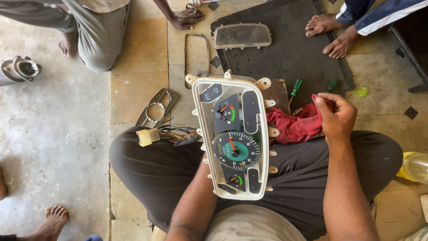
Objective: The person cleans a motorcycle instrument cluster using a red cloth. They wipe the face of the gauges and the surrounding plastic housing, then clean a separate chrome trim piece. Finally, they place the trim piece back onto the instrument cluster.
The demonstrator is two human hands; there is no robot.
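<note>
Left hand (206, 167) grips the instrument cluster (232, 136) from behind at its edge; right hand (335, 117) pinches the red cloth (294, 125).

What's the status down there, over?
Left hand behind the instrument cluster, propping it on the lap. Right hand grips the red cloth. Wire bundle lies alongside; nothing blocking.

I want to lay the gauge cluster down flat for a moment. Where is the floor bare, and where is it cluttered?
Bare: the grey concrete left of the metal bezel, and the tan tiles above it. Crowded: screwdrivers, red cloth and lens cover on the black mat; wiring plug beside the gauge cluster.
</note>
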